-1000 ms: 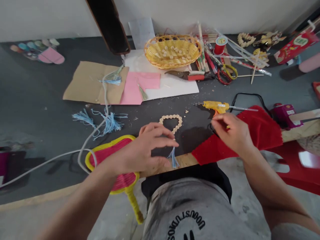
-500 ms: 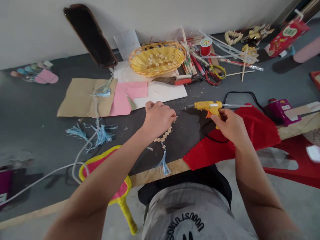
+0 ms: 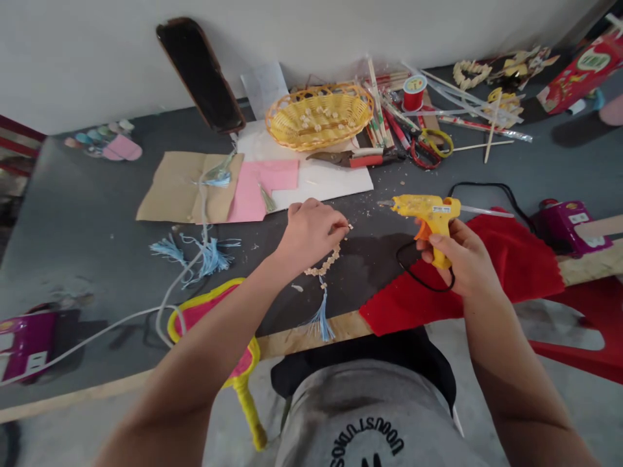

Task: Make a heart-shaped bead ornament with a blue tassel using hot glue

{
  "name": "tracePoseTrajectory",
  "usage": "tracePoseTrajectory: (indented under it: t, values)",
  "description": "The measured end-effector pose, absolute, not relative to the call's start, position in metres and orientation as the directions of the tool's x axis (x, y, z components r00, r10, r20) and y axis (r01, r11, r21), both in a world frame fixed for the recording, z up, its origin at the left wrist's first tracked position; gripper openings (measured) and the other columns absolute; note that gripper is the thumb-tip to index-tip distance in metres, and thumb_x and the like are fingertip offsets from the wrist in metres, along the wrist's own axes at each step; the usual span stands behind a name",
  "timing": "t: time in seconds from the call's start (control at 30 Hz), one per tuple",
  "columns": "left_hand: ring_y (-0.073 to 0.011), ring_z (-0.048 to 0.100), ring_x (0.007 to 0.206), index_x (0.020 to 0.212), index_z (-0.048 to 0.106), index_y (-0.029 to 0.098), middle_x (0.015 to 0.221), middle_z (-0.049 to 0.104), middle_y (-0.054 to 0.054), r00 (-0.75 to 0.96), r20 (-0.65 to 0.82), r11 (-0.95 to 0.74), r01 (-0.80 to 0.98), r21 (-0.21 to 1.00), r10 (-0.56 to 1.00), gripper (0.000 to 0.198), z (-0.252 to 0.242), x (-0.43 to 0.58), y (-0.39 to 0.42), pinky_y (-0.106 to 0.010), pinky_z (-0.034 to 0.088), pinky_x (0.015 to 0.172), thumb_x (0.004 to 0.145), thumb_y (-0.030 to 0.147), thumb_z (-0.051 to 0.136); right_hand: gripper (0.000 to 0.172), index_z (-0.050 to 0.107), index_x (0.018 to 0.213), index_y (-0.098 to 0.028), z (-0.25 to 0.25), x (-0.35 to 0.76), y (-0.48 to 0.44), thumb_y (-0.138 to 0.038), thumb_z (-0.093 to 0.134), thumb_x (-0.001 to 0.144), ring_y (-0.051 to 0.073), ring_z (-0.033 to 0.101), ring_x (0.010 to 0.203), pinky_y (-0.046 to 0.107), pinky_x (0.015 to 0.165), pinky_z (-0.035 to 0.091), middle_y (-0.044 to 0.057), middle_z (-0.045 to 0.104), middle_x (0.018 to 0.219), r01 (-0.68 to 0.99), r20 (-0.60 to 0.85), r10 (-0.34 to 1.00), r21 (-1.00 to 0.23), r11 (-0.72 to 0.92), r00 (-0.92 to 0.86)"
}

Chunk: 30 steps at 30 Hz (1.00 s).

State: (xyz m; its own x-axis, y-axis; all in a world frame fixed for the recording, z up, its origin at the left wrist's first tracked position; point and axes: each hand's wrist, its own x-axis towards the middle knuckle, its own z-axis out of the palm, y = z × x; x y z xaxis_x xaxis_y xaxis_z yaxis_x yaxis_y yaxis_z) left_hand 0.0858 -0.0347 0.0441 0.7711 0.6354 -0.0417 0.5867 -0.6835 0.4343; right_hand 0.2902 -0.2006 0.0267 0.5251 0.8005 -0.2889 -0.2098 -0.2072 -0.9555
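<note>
My left hand [image 3: 309, 230] is closed in a pinch on the upper part of a heart-shaped loop of small pale shells [image 3: 325, 264], from which a light blue tassel [image 3: 321, 318] hangs toward the table's near edge. My right hand [image 3: 457, 256] grips the handle of a yellow hot glue gun [image 3: 428, 211], held just above the table with its nozzle pointing left toward the shell loop. The gun's black cord [image 3: 479, 188] trails off behind it. A piece of red felt [image 3: 511, 259] lies under and beside my right hand.
A yellow wicker basket [image 3: 318, 115] of shells, pliers [image 3: 357, 157], scissors, sticks and a red spool [image 3: 414, 93] lie at the back. Brown card [image 3: 178, 188], pink paper [image 3: 260, 181], blue tassels [image 3: 195, 253], a white cable [image 3: 121, 318] and a pink-and-yellow fan [image 3: 228, 337] lie left. Purple boxes [image 3: 567, 220] sit at both sides.
My right hand has picked the glue gun up off the table and holds it by its handle. My left hand moved from the tassel up to the shell loop and pinched it.
</note>
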Motion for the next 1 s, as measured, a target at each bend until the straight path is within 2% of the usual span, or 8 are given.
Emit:
tracePoseTrajectory:
  t: [0.1, 0.17, 0.23, 0.3, 0.4, 0.5, 0.73, 1.0]
  values:
    - [-0.0212, 0.06, 0.089, 0.082, 0.074, 0.022, 0.086, 0.073, -0.003, 0.695, -0.026, -0.498, 0.541, 0.678, 0.719, 0.015, 0.047, 0.072, -0.036, -0.036, 0.043, 0.084, 0.084, 0.032, 0.063, 0.025, 0.055, 0.098, -0.024, 0.025, 0.28, -0.198, -0.024, 0.065, 0.075, 0.01, 0.056, 0.059, 0.026, 0.051, 0.045, 0.003, 0.069, 0.097, -0.277, -0.244, 0.867, -0.952, -0.128, 0.434]
    - [-0.0175, 0.06, 0.081, 0.085, 0.074, 0.021, 0.084, 0.072, -0.003, 0.622, -0.072, -0.317, 0.49, 0.812, 0.779, 0.019, 0.046, 0.065, -0.039, -0.03, 0.045, 0.076, 0.083, 0.038, 0.066, 0.022, 0.054, 0.098, -0.024, 0.024, 0.273, -0.197, -0.024, 0.064, 0.078, 0.009, 0.054, 0.057, 0.026, 0.05, 0.044, 0.003, 0.068, 0.101, -0.268, -0.192, 0.892, -0.96, -0.084, 0.408]
    - [-0.0144, 0.058, 0.074, 0.088, 0.074, 0.019, 0.08, 0.07, -0.002, 0.564, -0.152, -0.095, 0.384, 0.918, 0.812, 0.025, 0.044, 0.06, -0.042, -0.026, 0.045, 0.071, 0.08, 0.043, 0.071, 0.017, 0.054, 0.099, -0.024, 0.025, 0.265, -0.198, -0.029, 0.061, 0.085, 0.01, 0.054, 0.058, 0.027, 0.049, 0.042, 0.004, 0.066, 0.103, -0.223, -0.129, 0.921, -0.974, -0.048, 0.366]
    - [-0.0122, 0.057, 0.072, 0.086, 0.073, 0.018, 0.077, 0.068, -0.001, 0.537, -0.207, 0.107, 0.211, 0.972, 0.818, 0.029, 0.043, 0.057, -0.046, -0.023, 0.045, 0.069, 0.075, 0.044, 0.077, 0.015, 0.055, 0.1, -0.024, 0.027, 0.258, -0.2, -0.036, 0.057, 0.091, 0.01, 0.054, 0.058, 0.027, 0.048, 0.041, 0.005, 0.065, 0.101, -0.175, -0.045, 0.953, -0.985, 0.009, 0.301]
    - [-0.0103, 0.056, 0.07, 0.077, 0.071, 0.016, 0.072, 0.066, -0.001, 0.536, -0.228, 0.281, -0.019, 0.959, 0.813, 0.03, 0.044, 0.056, -0.052, -0.021, 0.044, 0.069, 0.067, 0.041, 0.084, 0.02, 0.057, 0.101, -0.022, 0.028, 0.248, -0.205, -0.04, 0.051, 0.097, 0.01, 0.052, 0.059, 0.027, 0.05, 0.041, 0.005, 0.062, 0.096, -0.124, 0.071, 0.975, -0.987, 0.099, 0.211]
    - [-0.0089, 0.054, 0.067, 0.073, 0.071, 0.015, 0.069, 0.064, 0.0, 0.559, -0.244, 0.363, -0.111, 0.925, 0.793, 0.03, 0.046, 0.056, -0.057, -0.021, 0.043, 0.065, 0.065, 0.04, 0.086, 0.021, 0.058, 0.103, -0.021, 0.027, 0.241, -0.209, -0.039, 0.047, 0.099, 0.01, 0.051, 0.061, 0.027, 0.051, 0.04, 0.005, 0.059, 0.095, -0.109, 0.093, 0.983, -0.988, 0.111, 0.161]
    - [-0.0075, 0.053, 0.064, 0.074, 0.072, 0.016, 0.07, 0.065, 0.0, 0.578, -0.293, 0.451, -0.149, 0.88, 0.762, 0.028, 0.041, 0.055, -0.065, -0.02, 0.041, 0.063, 0.064, 0.038, 0.087, 0.026, 0.059, 0.096, -0.02, 0.03, 0.237, -0.21, -0.043, 0.045, 0.1, 0.011, 0.046, 0.057, 0.026, 0.05, 0.038, 0.0, 0.051, 0.069, -0.049, 0.066, 0.99, -0.996, 0.072, 0.125]
    - [-0.0084, 0.051, 0.063, 0.075, 0.072, 0.015, 0.069, 0.065, 0.0, 0.581, -0.315, 0.459, -0.116, 0.881, 0.75, 0.032, 0.038, 0.054, -0.067, -0.021, 0.04, 0.061, 0.063, 0.041, 0.087, 0.022, 0.057, 0.093, -0.023, 0.022, 0.236, -0.213, -0.041, 0.047, 0.099, 0.011, 0.047, 0.058, 0.027, 0.052, 0.037, 0.0, 0.053, 0.071, -0.056, 0.061, 0.992, -0.996, 0.067, 0.112]
